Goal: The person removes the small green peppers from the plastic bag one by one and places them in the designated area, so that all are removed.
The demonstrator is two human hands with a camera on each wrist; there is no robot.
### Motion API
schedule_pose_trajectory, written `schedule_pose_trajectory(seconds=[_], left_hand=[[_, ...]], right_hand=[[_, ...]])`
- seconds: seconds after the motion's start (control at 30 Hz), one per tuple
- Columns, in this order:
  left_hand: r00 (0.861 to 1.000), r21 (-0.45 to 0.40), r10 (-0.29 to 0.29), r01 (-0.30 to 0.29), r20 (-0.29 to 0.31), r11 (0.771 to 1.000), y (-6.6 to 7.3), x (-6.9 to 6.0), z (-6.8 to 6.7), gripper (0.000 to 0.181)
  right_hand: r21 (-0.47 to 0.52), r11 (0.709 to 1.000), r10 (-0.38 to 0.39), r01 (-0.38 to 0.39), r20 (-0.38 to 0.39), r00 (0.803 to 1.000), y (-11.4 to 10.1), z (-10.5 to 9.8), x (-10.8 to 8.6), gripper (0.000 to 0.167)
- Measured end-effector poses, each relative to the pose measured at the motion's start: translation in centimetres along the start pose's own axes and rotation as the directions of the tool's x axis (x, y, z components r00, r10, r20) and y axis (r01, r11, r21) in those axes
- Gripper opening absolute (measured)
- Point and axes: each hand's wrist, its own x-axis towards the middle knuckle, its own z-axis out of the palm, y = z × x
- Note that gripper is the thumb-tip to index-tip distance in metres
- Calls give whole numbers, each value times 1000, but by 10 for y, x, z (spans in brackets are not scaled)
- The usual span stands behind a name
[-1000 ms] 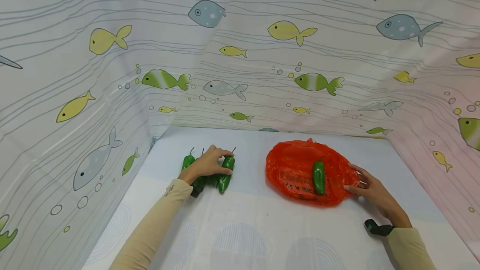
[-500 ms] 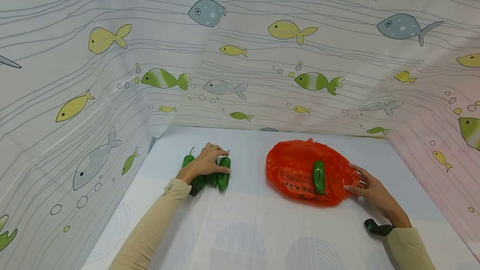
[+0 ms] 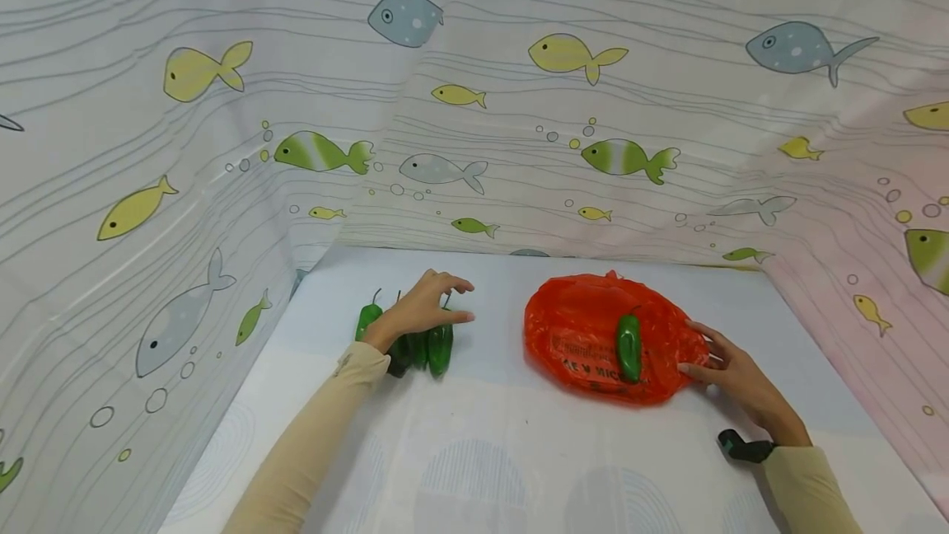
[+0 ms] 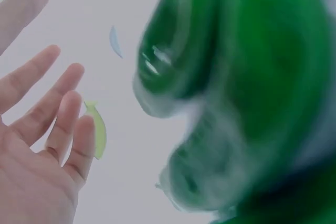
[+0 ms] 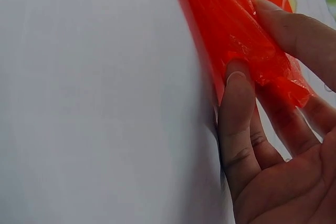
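Several glossy green chili peppers (image 3: 441, 350) with thin stems lie side by side on the left of the table. My left hand (image 3: 417, 307) is just above them, thumb and fingers spread apart, partly hiding the middle ones. The left wrist view shows this hand's fingers (image 4: 71, 116) apart with nothing between them, beside blurred close-up peppers (image 4: 278, 51). On the right lies a red plastic bag (image 3: 571, 311) with dark print and a single green chili pepper (image 3: 628, 348) on top. My right hand (image 3: 745, 381) holds the bag's gathered right end between thumb and fingers.
A white table (image 3: 489, 419) with pale printed arches lies under everything. Fish-patterned sheets (image 3: 511, 130) hang at the back and on both sides. A dark wrist camera (image 3: 745, 446) sits at my right wrist.
My left hand has let go of the rightmost pepper of the group, which shifted slightly left, and has risen with its fingers spread. The right hand and bag have stayed put.
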Motion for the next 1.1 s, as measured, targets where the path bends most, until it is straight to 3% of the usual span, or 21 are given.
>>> schedule_pose_trajectory(seconds=[0.37, 0.63, 0.83, 1.1], left_hand=[[996, -51, 92, -93, -15, 994, 34, 35, 14, 47], [988, -89, 152, -151, 1, 984, 61, 62, 31, 43], [984, -129, 171, -164, 48, 978, 79, 80, 43, 45], [980, -192, 183, -167, 73, 967, 92, 97, 59, 43]], right_hand=[[21, 1000, 9, -9, 2, 1000, -1, 0, -1, 92], [20, 1000, 11, -11, 1, 1000, 4, 0, 2, 92], [24, 1000, 6, -6, -4, 1000, 4, 0, 2, 92], [33, 999, 7, -7, -4, 1000, 2, 1, 0, 93]])
